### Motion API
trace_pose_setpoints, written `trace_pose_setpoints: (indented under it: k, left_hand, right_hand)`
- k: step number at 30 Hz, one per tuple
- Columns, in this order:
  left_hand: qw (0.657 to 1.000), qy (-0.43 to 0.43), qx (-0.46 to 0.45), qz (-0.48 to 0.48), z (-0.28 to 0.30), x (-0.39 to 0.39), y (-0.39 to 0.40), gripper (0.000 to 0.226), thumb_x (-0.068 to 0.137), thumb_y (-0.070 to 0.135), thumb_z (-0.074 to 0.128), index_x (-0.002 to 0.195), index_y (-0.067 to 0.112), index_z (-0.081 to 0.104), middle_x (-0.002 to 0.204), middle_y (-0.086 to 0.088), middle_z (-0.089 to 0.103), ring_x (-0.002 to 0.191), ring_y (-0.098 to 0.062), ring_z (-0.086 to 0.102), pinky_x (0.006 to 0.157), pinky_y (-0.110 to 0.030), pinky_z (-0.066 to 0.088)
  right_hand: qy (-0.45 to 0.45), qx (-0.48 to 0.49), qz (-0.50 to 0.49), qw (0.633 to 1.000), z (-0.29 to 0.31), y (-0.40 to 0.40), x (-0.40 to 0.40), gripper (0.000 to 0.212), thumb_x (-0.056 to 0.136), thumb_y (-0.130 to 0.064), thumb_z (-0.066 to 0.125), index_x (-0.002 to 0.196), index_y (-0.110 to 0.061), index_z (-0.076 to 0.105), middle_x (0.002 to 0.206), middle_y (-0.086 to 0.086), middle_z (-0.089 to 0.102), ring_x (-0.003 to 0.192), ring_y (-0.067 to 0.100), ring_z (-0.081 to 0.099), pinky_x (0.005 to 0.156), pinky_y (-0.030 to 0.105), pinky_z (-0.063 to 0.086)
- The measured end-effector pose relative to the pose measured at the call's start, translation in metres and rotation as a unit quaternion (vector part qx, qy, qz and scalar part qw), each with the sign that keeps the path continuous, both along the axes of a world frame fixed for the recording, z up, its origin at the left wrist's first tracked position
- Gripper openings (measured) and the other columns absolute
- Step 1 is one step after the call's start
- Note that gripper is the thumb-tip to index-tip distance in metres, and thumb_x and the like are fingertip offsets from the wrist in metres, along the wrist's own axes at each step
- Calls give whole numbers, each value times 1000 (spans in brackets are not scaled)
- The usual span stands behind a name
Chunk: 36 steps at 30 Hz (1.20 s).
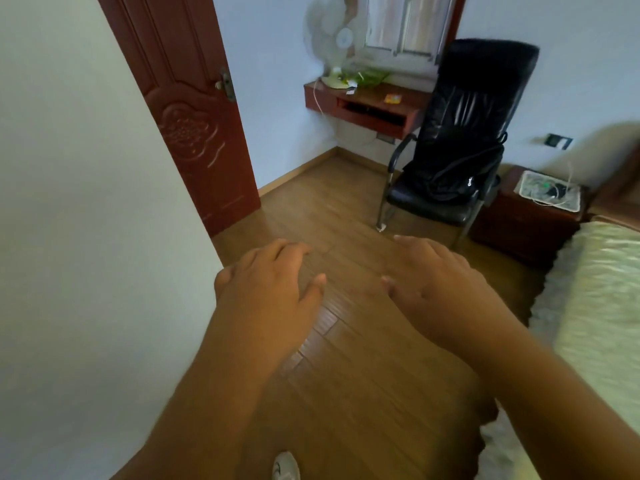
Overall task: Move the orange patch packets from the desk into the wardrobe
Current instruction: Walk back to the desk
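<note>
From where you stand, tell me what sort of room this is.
Probably a bedroom: a bed with pale fuzzy bedding, a dark red wooden bedside cabinet, and a wall-mounted reddish wooden desk beside a black leather chair.

Left hand (268, 285): reaching forward, palm down, fingers relaxed, holding nothing.
Right hand (440, 285): hovering alongside, likewise.

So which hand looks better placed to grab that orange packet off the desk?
Probably the right hand: both it and the left hand are open and empty, but the orange packet on the desk lies ahead toward the right.
</note>
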<state>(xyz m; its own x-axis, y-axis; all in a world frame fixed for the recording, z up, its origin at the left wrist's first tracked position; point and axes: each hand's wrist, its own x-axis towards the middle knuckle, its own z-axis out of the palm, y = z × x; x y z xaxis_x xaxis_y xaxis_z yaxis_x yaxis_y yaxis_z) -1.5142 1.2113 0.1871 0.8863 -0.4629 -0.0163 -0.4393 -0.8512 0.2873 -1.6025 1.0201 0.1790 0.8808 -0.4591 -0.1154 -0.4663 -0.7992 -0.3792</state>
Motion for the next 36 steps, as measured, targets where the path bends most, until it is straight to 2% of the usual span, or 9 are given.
trace_pose_setpoints:
  k: [8, 19, 26, 36]
  left_hand:
    - [995, -32, -34, -91, 12, 101, 0, 49, 101, 60, 41, 148, 44, 39, 156, 19, 42, 146, -8, 36, 118, -39, 29]
    - [991, 3, -12, -132, -7, 189, -5, 49, 101, 60, 42, 148, 45, 38, 156, 20, 40, 147, -6, 34, 119, -42, 26]
    - [991, 23, 3, -128, -20, 230, -47, 47, 101, 59, 42, 147, 45, 39, 155, 20, 41, 145, -6, 34, 118, -41, 26]
    - [995, -9, 7, -97, -8, 283, -158, 45, 102, 58, 40, 146, 47, 38, 153, 23, 40, 144, -3, 32, 119, -41, 24]
  right_hand:
    - [-15, -20, -75, 997, 14, 11, 76, 75, 96, -60, 53, 159, -39, 18, 166, -7, 31, 152, 23, 34, 120, 49, 37]
    - [9, -14, -109, 994, -5, 13, 145, 73, 97, -61, 50, 159, -39, 20, 165, -9, 33, 152, 20, 35, 119, 45, 35]
    - [11, -7, -110, 994, -24, -35, 190, 73, 96, -61, 52, 158, -40, 21, 164, -10, 35, 150, 19, 37, 118, 46, 38]
    - [-27, 1, -69, 997, -16, -160, 259, 73, 96, -60, 54, 158, -38, 23, 164, -9, 35, 150, 20, 37, 119, 46, 40]
